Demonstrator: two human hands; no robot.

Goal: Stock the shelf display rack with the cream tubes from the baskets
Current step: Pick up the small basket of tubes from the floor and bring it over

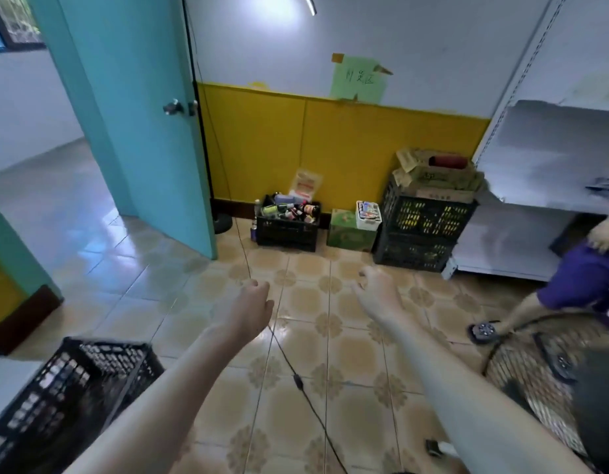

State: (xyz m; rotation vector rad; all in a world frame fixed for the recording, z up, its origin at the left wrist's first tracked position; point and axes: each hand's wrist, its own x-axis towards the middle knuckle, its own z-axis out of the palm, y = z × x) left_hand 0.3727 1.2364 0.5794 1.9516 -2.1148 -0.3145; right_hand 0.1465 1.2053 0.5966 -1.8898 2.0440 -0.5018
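Left hand (253, 302), right hand (378, 290): hovering mid-frame, fingers loosely curled, grasping nothing. Shelf rack (542, 159): standing at right edge. Black basket (287, 227): sitting centre frame, holding assorted bottles; cream tubes not distinguishable.

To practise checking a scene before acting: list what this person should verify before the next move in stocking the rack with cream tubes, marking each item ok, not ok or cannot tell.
1. Hands free: left hand and right hand hold nothing: ok.
2. Shelf room: the white rack shows mostly bare shelves: ok.
3. Tubes found: the wall crate holds bottles; no tube is clear: cannot tell.
4. Contents of the near crate: hidden: cannot tell.
5. Way ahead: a black cable lies across it: not ok.
6. Rack access: another person is beside the rack: not ok.
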